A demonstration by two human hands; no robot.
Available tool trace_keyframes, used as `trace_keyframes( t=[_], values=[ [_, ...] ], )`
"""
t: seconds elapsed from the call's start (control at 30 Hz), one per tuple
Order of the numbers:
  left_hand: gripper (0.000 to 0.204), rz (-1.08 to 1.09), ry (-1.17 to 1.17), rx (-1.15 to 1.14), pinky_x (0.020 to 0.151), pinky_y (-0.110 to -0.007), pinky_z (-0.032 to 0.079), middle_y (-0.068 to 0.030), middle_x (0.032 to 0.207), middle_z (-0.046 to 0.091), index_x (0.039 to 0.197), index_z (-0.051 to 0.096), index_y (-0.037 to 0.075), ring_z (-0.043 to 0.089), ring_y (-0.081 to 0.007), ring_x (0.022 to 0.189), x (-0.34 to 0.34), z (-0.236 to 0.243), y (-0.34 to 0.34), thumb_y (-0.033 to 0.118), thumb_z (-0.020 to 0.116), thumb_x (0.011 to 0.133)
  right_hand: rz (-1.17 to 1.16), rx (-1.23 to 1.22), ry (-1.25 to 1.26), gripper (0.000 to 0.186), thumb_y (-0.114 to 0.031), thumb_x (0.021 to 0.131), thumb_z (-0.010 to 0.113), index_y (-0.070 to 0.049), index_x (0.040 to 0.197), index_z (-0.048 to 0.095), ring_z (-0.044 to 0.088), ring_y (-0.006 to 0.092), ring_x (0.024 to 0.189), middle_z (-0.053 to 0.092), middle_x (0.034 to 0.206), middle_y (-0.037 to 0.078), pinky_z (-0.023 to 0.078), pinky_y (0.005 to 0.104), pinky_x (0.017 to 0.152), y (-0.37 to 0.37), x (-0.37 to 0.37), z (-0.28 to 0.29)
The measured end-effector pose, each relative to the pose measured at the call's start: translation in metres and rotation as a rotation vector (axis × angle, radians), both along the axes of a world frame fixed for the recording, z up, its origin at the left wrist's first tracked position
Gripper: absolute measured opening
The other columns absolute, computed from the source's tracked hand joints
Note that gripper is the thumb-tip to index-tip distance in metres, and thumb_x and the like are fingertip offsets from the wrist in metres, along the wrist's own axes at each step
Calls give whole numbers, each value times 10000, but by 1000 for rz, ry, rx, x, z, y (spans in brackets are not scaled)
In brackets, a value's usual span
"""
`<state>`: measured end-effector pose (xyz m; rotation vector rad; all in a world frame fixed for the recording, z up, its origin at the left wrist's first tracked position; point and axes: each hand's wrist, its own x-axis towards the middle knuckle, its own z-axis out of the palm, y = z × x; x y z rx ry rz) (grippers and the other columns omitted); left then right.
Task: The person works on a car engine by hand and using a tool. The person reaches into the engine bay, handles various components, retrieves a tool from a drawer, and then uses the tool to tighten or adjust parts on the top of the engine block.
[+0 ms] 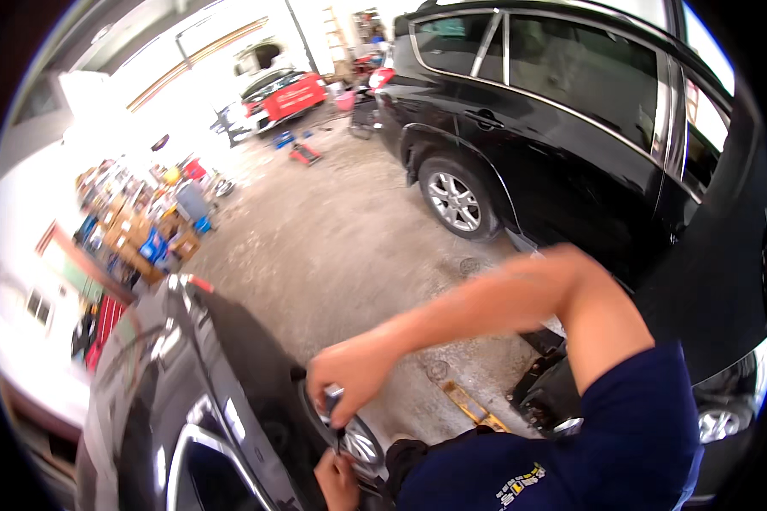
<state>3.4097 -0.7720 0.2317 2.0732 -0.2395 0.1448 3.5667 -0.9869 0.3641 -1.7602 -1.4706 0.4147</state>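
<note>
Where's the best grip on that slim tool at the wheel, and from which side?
Grip the metal upper end of the tool, coming from above, as the right hand does. It stands nearly upright by the wheel, tip down near the left hand, so probably only the top is free.
</note>
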Motion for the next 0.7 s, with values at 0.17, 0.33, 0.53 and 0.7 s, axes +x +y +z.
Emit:
trace_keyframes(
  t=[0.17, 0.33, 0.53, 0.7],
  values=[
    [406, -55, 280, -684, 568, -319, 394, -38, 708, 512, 867, 567, 20, 460, -145, 606, 182, -87, 50, 368, 413, 1006, 173, -445, -208, 356, -353, 717, 749, -5, 758, 684, 646, 257, 701, 655, 698, 134, 505, 395, 655, 91, 226, 45],
    [332, -3, 356, -960, 471, -294, 320, -15, 637, 375, 851, 469, 70, 359, -130, 527, 427, 14, -10, 351, 397, 1012, 17, -398, -129, 390, -359, 720, 743, 0, 852, 665, 641, 269, 754, 656, 787, 146, 500, 401, 694, 84, 450, 13],
    [345, -46, 349, -974, 391, -289, 269, 18, 547, 285, 782, 395, 102, 318, -120, 455, 685, 17, -37, 355, 378, 1015, -98, -362, -97, 453, -367, 723, 736, 5, 965, 643, 636, 283, 817, 656, 893, 161, 493, 409, 741, 68, 692, -20],
    [317, 63, 617, -992, 364, -231, 248, 34, 561, 269, 780, 349, 139, 281, -82, 431, 873, 6, -92, 348, 385, 1016, -186, -425, -102, 518, -373, 726, 731, 10, 1059, 625, 631, 295, 869, 657, 981, 174, 487, 416, 779, 12, 905, -27]
  ],
)
